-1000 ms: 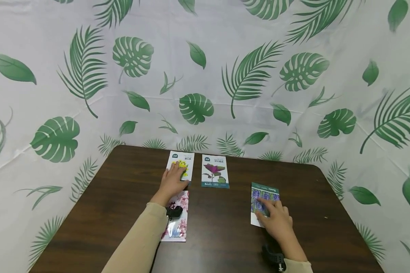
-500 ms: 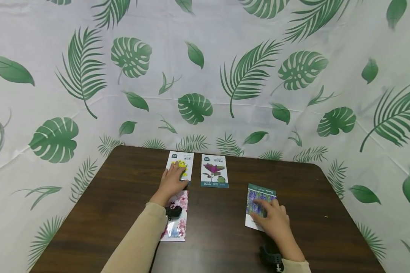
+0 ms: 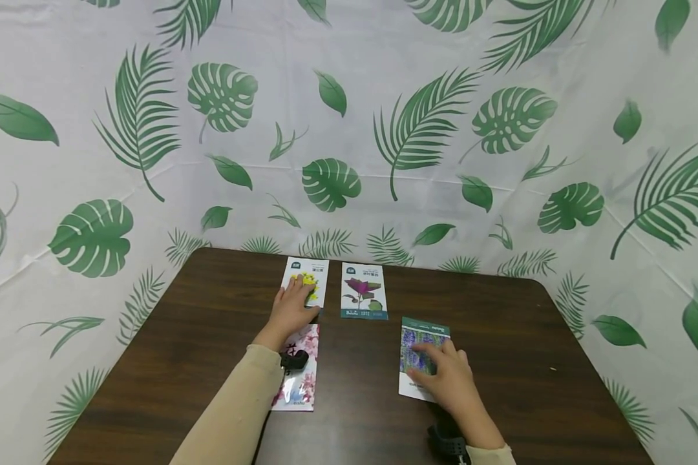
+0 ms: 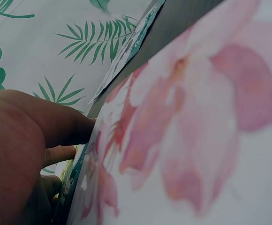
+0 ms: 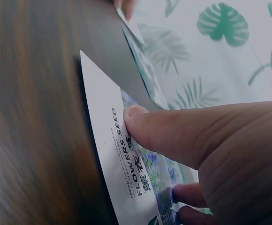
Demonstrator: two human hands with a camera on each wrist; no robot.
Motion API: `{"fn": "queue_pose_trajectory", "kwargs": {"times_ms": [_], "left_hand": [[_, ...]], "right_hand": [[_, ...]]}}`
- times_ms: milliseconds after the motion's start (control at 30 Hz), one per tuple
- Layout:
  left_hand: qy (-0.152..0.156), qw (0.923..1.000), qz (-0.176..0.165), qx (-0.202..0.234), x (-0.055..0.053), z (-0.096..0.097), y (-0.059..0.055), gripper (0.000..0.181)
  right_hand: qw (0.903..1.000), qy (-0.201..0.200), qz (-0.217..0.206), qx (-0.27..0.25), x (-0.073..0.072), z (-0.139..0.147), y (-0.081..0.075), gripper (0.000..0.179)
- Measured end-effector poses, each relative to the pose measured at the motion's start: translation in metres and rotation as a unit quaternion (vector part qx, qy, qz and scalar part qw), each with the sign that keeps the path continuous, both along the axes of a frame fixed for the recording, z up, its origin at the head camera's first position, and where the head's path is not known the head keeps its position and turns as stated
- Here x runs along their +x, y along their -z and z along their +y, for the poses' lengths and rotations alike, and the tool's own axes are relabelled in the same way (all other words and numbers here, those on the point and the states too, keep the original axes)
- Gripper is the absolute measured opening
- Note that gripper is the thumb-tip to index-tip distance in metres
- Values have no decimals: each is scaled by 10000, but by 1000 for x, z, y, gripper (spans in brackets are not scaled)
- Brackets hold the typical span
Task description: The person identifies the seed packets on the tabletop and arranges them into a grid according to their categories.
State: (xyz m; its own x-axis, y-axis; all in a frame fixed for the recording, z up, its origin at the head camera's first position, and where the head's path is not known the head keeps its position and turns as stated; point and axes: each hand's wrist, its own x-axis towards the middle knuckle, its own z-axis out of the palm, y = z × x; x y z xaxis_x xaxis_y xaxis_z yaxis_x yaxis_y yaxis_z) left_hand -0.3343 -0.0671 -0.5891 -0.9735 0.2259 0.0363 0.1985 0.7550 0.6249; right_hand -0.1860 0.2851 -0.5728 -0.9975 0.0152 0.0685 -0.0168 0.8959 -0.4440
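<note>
In the head view my left hand (image 3: 293, 307) rests with its fingers on a seed packet with yellow flowers (image 3: 321, 290) at the back of the table. Its forearm crosses a pink blossom packet (image 3: 306, 381), partly covering it; that same packet fills much of the left wrist view. My right hand (image 3: 448, 374) presses thumb and spread fingertips onto the face of a purple-flower seed packet (image 3: 417, 342), which lies slightly turned. The right wrist view shows the thumb (image 5: 143, 123) beside the printed words "FLOWERS SEED". A magenta-flower packet (image 3: 363, 290) lies untouched between the hands, towards the back.
All packets lie on a dark brown wooden table (image 3: 500, 323) with rounded far corners. Behind it hangs a white cloth (image 3: 279, 181) printed with green leaves. Each wrist wears a black strap with a small camera.
My right hand has slid the purple-flower packet to the left and slightly nearer, and the packet has turned a little. The left hand has stayed on the yellow-flower packet.
</note>
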Motion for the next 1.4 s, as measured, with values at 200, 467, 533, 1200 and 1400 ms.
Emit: {"fn": "queue_pose_trajectory", "kwargs": {"times_ms": [200,467,533,1200,1400], "left_hand": [[10,10000,-34,39,0,-1,2,68],[-7,10000,7,79,-1,-1,0,69],[-13,9999,39,100,-1,-1,-2,68],[-236,9971,200,691,-4,1,-2,41],[-266,9957,243,852,-6,0,-3,40]], "right_hand": [[9999,-140,81,-61,2,-13,1,49],[9993,-263,-170,-216,6,-26,-2,48],[9989,-349,-145,-284,7,-32,-2,48],[9767,-1907,-159,-971,26,-71,8,51],[9685,-2090,-616,-1204,29,-72,6,62]]}}
